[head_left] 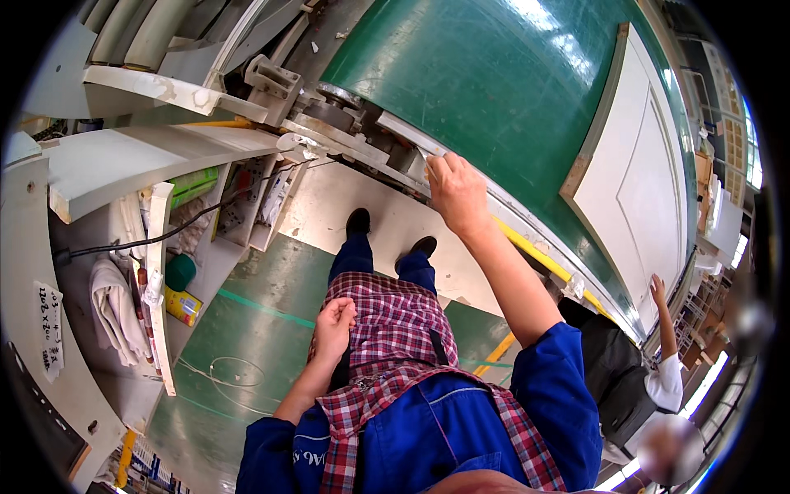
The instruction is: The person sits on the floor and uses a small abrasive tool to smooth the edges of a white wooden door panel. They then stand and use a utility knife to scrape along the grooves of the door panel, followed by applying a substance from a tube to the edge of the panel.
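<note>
My right hand (457, 191) reaches to the near edge of a green conveyor belt (469, 74), its fingers pinched together. A small pale sliver shows at the fingertips, too small to name. Below the hand run the metal side rail (527, 221) and a yellow strip (535, 249). In front of my plaid apron (387, 309), my left hand (332, 328) hangs with curled fingers; whether anything is inside them is hidden. Farther right on the belt lies a white panel door (629, 165) with a raised frame pattern, apart from both hands.
At right, another person's hand (657, 288) touches the panel's near end. On my left stands a shelf unit (169, 288) holding a folded cloth (118, 309) and a yellow box (183, 305). A black cable (156, 240) crosses it. Rollers and brackets (333, 115) sit at the belt's end.
</note>
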### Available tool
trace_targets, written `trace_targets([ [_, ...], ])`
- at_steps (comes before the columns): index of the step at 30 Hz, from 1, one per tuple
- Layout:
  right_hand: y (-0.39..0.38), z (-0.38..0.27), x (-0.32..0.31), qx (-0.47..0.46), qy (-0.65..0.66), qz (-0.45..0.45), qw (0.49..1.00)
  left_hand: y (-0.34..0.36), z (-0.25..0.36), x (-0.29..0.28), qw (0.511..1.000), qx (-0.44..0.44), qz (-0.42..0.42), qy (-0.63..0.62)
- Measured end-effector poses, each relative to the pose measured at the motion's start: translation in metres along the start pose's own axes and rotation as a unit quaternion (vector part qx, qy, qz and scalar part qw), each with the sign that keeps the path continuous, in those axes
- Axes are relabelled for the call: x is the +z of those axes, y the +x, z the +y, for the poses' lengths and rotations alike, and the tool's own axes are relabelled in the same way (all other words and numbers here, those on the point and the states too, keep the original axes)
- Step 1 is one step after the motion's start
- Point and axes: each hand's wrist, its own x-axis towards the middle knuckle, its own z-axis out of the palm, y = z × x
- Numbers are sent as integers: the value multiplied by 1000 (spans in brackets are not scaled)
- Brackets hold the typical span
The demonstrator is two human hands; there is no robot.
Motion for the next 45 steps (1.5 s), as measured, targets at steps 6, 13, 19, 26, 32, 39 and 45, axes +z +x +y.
trace_targets([
  [6, -9, -5, 14, 6, -26, 43, 999, -3, 2, -1, 1000, -11, 2, 20],
  [13, -15, -8, 25, 0, -63, 95, 993, -3, 1, 0, 1000, -7, 4, 20],
  [19, -17, -15, 25, -3, -74, 113, 991, -5, -3, 3, 1000, -11, -1, 19],
  [26, -30, -23, 31, -17, -54, 100, 993, -7, 1, 8, 1000, 2, -13, 7],
  [32, -20, -8, 11, 30, 64, 82, 994, -9, 0, 5, 1000, 1, -5, 27],
  [39, 34, 11, -31, 34, 52, -117, 991, -8, -7, 7, 1000, 2, -5, 22],
  [45, 57, 7, -38, 1, 10, -211, 977, -7, -7, 6, 1000, 12, -1, 21],
])
